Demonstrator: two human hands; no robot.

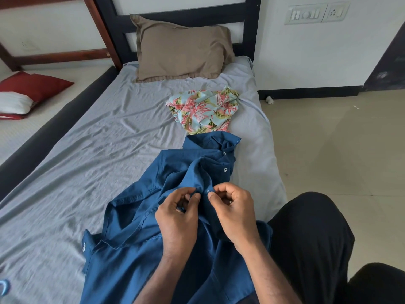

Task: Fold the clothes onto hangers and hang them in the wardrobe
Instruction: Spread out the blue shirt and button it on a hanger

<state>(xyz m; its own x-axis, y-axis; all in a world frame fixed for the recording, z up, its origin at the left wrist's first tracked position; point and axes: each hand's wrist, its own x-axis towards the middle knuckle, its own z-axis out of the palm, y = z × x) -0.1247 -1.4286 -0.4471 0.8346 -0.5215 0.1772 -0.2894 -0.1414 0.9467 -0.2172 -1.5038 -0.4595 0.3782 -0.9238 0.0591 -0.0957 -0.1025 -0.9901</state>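
The bed, under a wrinkled grey sheet, fills most of the view, with a brown pillow propped against the dark headboard. A blue shirt lies rumpled along the bed's right side, its collar toward the pillow and its lower part running off the bottom of the view. Just beyond the collar sits a crumpled floral shirt, touching or nearly touching it. A black-clad knee shows at lower right, over the tiled floor.

Both hands meet at the blue shirt's front placket, below two white buttons. The left hand has its fingers curled, thumb and forefinger pinching a fold of the blue cloth. The right hand is also curled, its fingertips pinching the opposite edge of the placket, where a small pale spot, perhaps a button, shows between the two hands. The fabric bunches up under the fingers.

On the left, a red cushion and a white one lie on a neighbouring mattress.
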